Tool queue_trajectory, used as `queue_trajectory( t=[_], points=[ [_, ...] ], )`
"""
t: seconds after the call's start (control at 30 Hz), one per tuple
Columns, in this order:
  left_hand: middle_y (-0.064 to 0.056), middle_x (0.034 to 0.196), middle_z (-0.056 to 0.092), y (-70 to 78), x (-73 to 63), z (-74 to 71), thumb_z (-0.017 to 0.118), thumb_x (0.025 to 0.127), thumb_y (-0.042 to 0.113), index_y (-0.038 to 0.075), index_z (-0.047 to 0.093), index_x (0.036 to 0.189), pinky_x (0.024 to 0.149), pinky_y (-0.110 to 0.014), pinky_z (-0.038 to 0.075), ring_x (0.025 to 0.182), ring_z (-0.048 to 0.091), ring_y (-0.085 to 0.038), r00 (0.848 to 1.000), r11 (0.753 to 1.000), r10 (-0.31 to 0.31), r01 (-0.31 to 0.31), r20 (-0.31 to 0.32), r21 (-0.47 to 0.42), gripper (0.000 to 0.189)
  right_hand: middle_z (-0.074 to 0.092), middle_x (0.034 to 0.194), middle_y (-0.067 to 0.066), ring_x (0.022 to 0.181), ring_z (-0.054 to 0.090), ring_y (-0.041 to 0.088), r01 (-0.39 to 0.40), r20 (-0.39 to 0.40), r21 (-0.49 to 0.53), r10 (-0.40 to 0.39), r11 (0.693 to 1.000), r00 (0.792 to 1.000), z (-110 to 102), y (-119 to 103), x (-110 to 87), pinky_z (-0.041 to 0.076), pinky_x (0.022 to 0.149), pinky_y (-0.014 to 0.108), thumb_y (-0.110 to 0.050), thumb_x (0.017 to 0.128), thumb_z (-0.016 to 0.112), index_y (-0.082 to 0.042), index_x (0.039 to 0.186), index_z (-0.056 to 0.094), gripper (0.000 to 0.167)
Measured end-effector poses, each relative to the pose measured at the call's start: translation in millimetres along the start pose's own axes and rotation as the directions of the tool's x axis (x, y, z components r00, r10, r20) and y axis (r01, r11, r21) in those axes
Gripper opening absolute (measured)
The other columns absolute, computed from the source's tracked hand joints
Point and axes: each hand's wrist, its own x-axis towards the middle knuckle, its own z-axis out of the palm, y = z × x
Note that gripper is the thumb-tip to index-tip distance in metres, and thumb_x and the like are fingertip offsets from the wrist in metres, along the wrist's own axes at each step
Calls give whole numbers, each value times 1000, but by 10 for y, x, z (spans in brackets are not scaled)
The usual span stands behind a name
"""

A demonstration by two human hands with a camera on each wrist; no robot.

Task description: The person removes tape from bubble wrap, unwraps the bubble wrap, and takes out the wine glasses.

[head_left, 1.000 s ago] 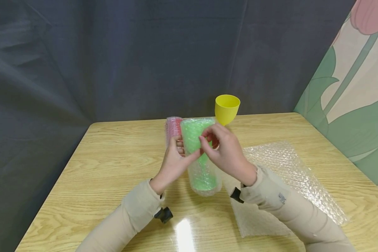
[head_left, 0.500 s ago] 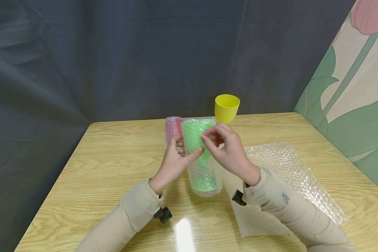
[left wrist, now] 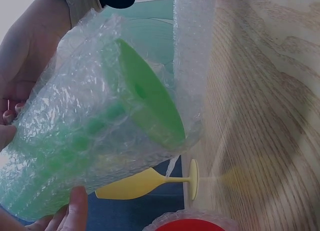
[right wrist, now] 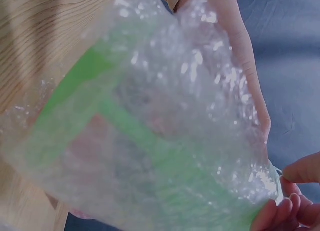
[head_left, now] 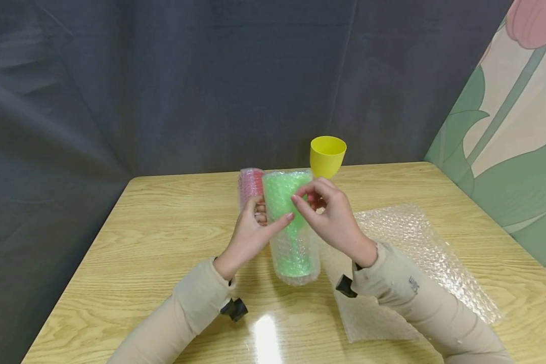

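Observation:
A green goblet (head_left: 293, 260) wrapped in bubble wrap leans, tilted, in front of me in the head view. My left hand (head_left: 250, 235) grips it from the left, thumb across the front and fingers behind. My right hand (head_left: 334, 217) is at the goblet's upper right, thumb and index finger pinching the wrap. In the right wrist view, the right fingertips (right wrist: 295, 211) meet at the edge of the bubble wrap (right wrist: 200, 91). From the left wrist view, the goblet's round green base (left wrist: 150, 96) shows inside the loose end of the wrap.
Behind stands an unwrapped yellow goblet (head_left: 327, 156). A red goblet (head_left: 251, 186) in bubble wrap is at the back, left of the green one. To the right, a flat bubble wrap sheet (head_left: 411, 232) lies on the wooden table (head_left: 164, 227), partly under my right forearm.
My right hand has shifted slightly to the right, away from the left thumb. The left hand and the wrapped green goblet have barely moved.

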Motion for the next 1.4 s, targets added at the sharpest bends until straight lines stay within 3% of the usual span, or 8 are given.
queue_trajectory(
  t=[1.4],
  points=[
    [-9,115,52,-18,-2,-36,70,81,32,8,35,137,75,-25,50,94,55,-18,999,999,-42,42,18,3,70,51,78,8,71,45,12,-49,9,37,49,998,999,9,15,-20,43,63,16,-6,86,64,-1,88,65,5]
  ],
)
